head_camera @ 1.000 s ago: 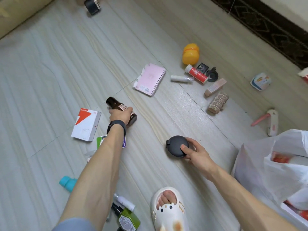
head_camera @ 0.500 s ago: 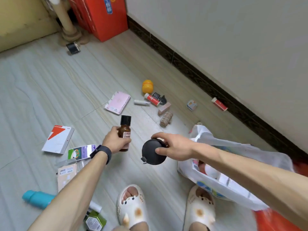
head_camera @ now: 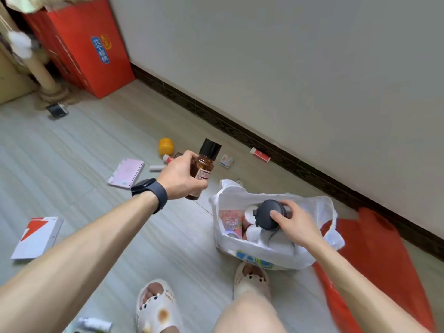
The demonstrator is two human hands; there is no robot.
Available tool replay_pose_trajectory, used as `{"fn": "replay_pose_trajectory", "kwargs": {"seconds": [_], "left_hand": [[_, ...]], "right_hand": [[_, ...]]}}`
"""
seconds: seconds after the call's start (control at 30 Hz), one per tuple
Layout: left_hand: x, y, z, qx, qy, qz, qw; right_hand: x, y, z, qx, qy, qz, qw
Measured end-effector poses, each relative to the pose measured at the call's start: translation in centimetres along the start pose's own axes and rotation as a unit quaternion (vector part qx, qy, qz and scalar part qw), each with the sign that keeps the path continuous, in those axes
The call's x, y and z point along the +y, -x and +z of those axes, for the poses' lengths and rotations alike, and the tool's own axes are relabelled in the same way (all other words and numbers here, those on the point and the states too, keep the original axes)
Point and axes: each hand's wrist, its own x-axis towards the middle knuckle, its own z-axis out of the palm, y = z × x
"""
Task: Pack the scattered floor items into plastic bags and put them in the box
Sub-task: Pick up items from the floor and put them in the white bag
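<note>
Hands full: left hand (head_camera: 179, 176) wrapped round a brown bottle (head_camera: 203, 167), ten o'clock of the plastic bag (head_camera: 276, 251); right hand (head_camera: 296, 223) pinched a dark round case (head_camera: 269, 213) over its mouth.

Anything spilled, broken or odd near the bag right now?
Nothing stands out. The brown bottle in the left hand is capped, with no leak showing; the right hand holds the dark round case at the mouth of the open white bag.
</note>
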Motion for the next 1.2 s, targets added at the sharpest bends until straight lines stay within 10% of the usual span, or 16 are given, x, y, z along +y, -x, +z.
{"fn": "replay_pose_trajectory", "kwargs": {"seconds": [0.63, 0.8, 0.93, 1.2], "left_hand": [[-0.5, 0.9, 2.7, -0.005, -0.066, 0.018, 0.998], [0.6, 1.2, 3.1, -0.007, -0.109, 0.061, 0.992], [2.2, 1.5, 4.3, -0.053, -0.177, 0.122, 0.975], [5.0, 1.8, 6.9, -0.067, -0.214, 0.191, 0.956]], "right_hand": [[-2.7, -5.0, 9.4, -0.033, 0.38, -0.213, 0.899], [-4.1, -3.7, 5.5, -0.055, 0.009, -0.149, 0.987], [-6.1, -1.0, -0.1, -0.143, -0.397, -0.106, 0.901], [-5.2, 1.0, -3.2, -0.071, -0.306, -0.141, 0.939]]}}
